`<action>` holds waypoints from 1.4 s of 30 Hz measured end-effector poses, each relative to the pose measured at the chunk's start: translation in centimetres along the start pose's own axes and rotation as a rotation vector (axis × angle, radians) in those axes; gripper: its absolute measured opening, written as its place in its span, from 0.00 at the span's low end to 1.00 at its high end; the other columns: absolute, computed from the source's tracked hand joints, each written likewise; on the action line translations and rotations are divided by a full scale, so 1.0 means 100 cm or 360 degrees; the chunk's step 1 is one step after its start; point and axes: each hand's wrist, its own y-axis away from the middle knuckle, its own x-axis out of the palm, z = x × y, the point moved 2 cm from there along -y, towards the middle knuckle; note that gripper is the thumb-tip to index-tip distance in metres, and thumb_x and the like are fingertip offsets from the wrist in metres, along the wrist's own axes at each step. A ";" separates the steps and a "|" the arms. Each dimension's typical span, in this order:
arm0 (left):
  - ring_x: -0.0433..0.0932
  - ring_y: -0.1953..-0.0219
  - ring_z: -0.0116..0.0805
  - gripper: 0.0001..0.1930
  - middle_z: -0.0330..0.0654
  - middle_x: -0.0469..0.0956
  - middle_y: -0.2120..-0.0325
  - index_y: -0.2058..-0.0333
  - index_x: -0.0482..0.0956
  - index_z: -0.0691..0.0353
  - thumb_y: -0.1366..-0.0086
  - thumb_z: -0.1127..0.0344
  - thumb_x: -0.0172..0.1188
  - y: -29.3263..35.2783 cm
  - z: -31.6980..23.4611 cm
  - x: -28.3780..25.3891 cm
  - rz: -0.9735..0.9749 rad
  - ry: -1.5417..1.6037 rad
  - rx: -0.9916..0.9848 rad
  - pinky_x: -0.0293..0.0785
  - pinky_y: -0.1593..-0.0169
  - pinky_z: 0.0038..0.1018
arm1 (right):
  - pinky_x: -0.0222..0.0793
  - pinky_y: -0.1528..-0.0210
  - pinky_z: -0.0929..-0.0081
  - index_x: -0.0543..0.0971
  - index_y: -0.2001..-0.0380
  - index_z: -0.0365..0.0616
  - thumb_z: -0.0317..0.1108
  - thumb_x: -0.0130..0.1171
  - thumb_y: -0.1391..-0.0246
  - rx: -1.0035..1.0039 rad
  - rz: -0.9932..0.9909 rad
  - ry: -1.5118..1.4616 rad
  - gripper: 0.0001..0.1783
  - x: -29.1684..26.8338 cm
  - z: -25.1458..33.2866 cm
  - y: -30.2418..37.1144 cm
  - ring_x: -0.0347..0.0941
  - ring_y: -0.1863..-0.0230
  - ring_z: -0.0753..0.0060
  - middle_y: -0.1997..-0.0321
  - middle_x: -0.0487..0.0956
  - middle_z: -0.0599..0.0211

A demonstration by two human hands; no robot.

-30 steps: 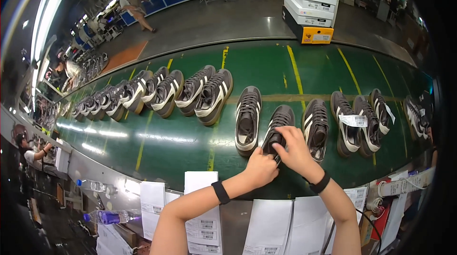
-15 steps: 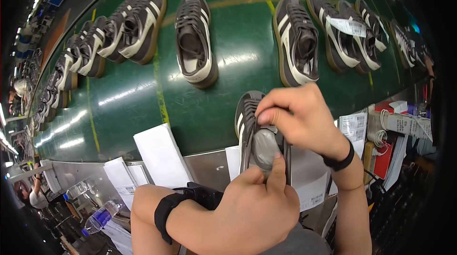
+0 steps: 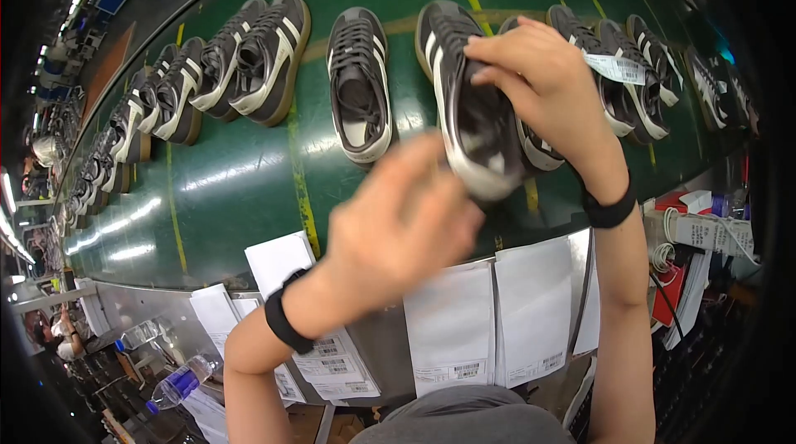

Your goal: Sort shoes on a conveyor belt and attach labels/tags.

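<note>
Dark sneaker (image 3: 473,104): held up off the green conveyor belt (image 3: 240,179), between both hands. Upper dark brown to black, white side stripes, pale sole edge; one end points away from the person, the near end low and blurred.

Right hand (image 3: 543,83): laid over the far and right side of the sneaker, fingers curled over its top and closed on it. Black wristband (image 3: 609,212) on that wrist.

Left hand (image 3: 398,216): at the sneaker's near end, below and left of it. Motion blur; it touches the sole end, but whether its fingers close on it cannot be told. Black band (image 3: 280,320) on this wrist too.

Belt: single matching sneaker (image 3: 358,83) just left of the held one, sole down. Further left, a row of paired sneakers (image 3: 207,79) running off toward the rim. To the right, more sneakers, one carrying a white tag (image 3: 618,69).

Near edge: white paper sheets (image 3: 497,320) hanging from the metal front.
</note>
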 end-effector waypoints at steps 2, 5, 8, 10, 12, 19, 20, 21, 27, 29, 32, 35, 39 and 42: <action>0.81 0.65 0.46 0.30 0.50 0.71 0.45 0.53 0.72 0.65 0.52 0.61 0.75 0.005 0.049 0.001 0.0389 -0.0326 -0.0654 0.80 0.66 0.35 | 0.71 0.52 0.58 0.82 0.67 0.39 0.29 0.63 0.50 0.0501 0.0295 0.0184 0.07 0.014 0.000 -0.008 0.77 0.62 0.51 0.70 0.82 0.56; 0.82 0.68 0.48 0.21 0.50 0.75 0.48 0.68 0.80 0.65 0.52 0.53 0.73 0.024 0.110 -0.001 0.0590 -0.0467 -0.0583 0.79 0.66 0.38 | 0.71 0.51 0.60 0.81 0.67 0.37 0.31 0.62 0.49 0.0307 0.0061 -0.0175 0.09 0.053 0.027 -0.027 0.76 0.60 0.49 0.68 0.81 0.52; 0.81 0.73 0.46 0.18 0.44 0.83 0.66 0.81 0.80 0.63 0.53 0.52 0.70 0.019 0.097 0.002 0.0772 -0.0402 -0.0400 0.78 0.69 0.37 | 0.71 0.49 0.62 0.78 0.60 0.37 0.30 0.64 0.51 0.0212 0.0103 -0.0184 0.14 0.083 0.050 -0.019 0.72 0.55 0.51 0.59 0.78 0.55; 0.78 0.79 0.48 0.18 0.44 0.80 0.75 0.82 0.79 0.64 0.53 0.52 0.68 0.013 0.049 -0.009 0.1006 -0.0313 -0.0372 0.75 0.74 0.39 | 0.70 0.49 0.60 0.74 0.59 0.37 0.33 0.66 0.52 0.0229 0.0180 -0.0138 0.18 0.086 0.067 -0.008 0.71 0.53 0.52 0.57 0.76 0.55; 0.79 0.78 0.47 0.18 0.44 0.81 0.72 0.82 0.78 0.65 0.52 0.53 0.68 0.010 0.002 -0.045 0.1164 -0.0077 -0.0482 0.75 0.75 0.37 | 0.69 0.44 0.60 0.75 0.56 0.37 0.31 0.66 0.53 0.0245 0.0527 -0.0358 0.20 0.070 0.092 0.002 0.72 0.52 0.49 0.55 0.76 0.56; 0.72 0.89 0.28 0.19 0.39 0.84 0.67 0.83 0.72 0.55 0.55 0.52 0.72 0.000 -0.061 -0.100 0.1345 0.0234 -0.0462 0.65 0.87 0.25 | 0.71 0.70 0.69 0.78 0.72 0.36 0.22 0.62 0.55 0.0361 0.0543 -0.0885 0.05 0.035 0.130 0.014 0.75 0.76 0.57 0.76 0.76 0.56; 0.71 0.90 0.27 0.19 0.39 0.85 0.66 0.85 0.70 0.54 0.57 0.52 0.72 0.000 -0.059 -0.099 0.1320 0.0235 -0.0504 0.65 0.87 0.25 | 0.68 0.75 0.73 0.78 0.75 0.35 0.20 0.61 0.56 0.0491 0.0531 -0.1032 0.02 0.039 0.123 0.011 0.74 0.79 0.60 0.79 0.75 0.56; 0.71 0.90 0.26 0.20 0.39 0.85 0.66 0.86 0.68 0.54 0.59 0.53 0.73 0.001 -0.058 -0.098 0.1295 0.0232 -0.0546 0.65 0.86 0.24 | 0.62 0.77 0.80 0.78 0.77 0.33 0.20 0.60 0.53 0.0609 0.0600 -0.1103 0.01 0.043 0.119 0.011 0.71 0.81 0.74 0.82 0.75 0.62; 0.72 0.89 0.27 0.19 0.39 0.85 0.64 0.88 0.67 0.53 0.64 0.55 0.72 -0.004 -0.067 -0.099 0.1322 0.0080 -0.0772 0.69 0.83 0.26 | 0.60 0.76 0.84 0.81 0.72 0.31 0.26 0.63 0.45 0.1290 0.0912 -0.1665 0.07 0.062 0.100 0.014 0.65 0.77 0.88 0.80 0.76 0.75; 0.76 0.83 0.36 0.16 0.44 0.84 0.63 0.82 0.73 0.55 0.65 0.56 0.71 0.011 -0.074 -0.095 0.1243 0.0201 -0.0858 0.73 0.77 0.32 | 0.60 0.76 0.85 0.81 0.72 0.32 0.26 0.63 0.46 0.1285 0.0898 -0.1702 0.06 0.058 0.103 0.016 0.65 0.77 0.88 0.80 0.76 0.74; 0.77 0.82 0.38 0.15 0.45 0.83 0.62 0.81 0.75 0.55 0.64 0.57 0.71 0.023 -0.076 -0.088 0.1128 0.0037 -0.0810 0.74 0.76 0.33 | 0.63 0.75 0.83 0.82 0.71 0.34 0.26 0.64 0.47 0.0690 0.0671 -0.1222 0.05 0.051 0.107 0.013 0.69 0.79 0.85 0.80 0.77 0.70; 0.82 0.72 0.39 0.14 0.52 0.77 0.47 0.67 0.78 0.60 0.50 0.61 0.69 0.027 -0.048 -0.062 0.0974 -0.0408 -0.0561 0.77 0.72 0.30 | 0.69 0.71 0.78 0.83 0.69 0.39 0.27 0.62 0.48 0.0055 -0.0038 -0.0243 0.04 0.045 0.098 -0.004 0.78 0.76 0.70 0.74 0.82 0.66; 0.81 0.65 0.43 0.20 0.53 0.76 0.47 0.57 0.79 0.62 0.49 0.66 0.70 0.056 -0.056 -0.064 0.0814 -0.0459 -0.0333 0.78 0.64 0.33 | 0.71 0.68 0.77 0.83 0.68 0.39 0.28 0.63 0.49 0.0110 0.0135 0.0083 0.06 -0.008 0.109 0.005 0.79 0.72 0.68 0.72 0.82 0.66; 0.81 0.63 0.43 0.24 0.51 0.79 0.53 0.53 0.78 0.63 0.49 0.64 0.71 0.108 -0.096 -0.071 0.1297 0.0065 -0.0551 0.78 0.60 0.33 | 0.70 0.70 0.72 0.82 0.73 0.44 0.31 0.68 0.55 0.0113 0.0301 -0.0102 0.05 -0.030 0.137 0.075 0.75 0.72 0.64 0.75 0.79 0.68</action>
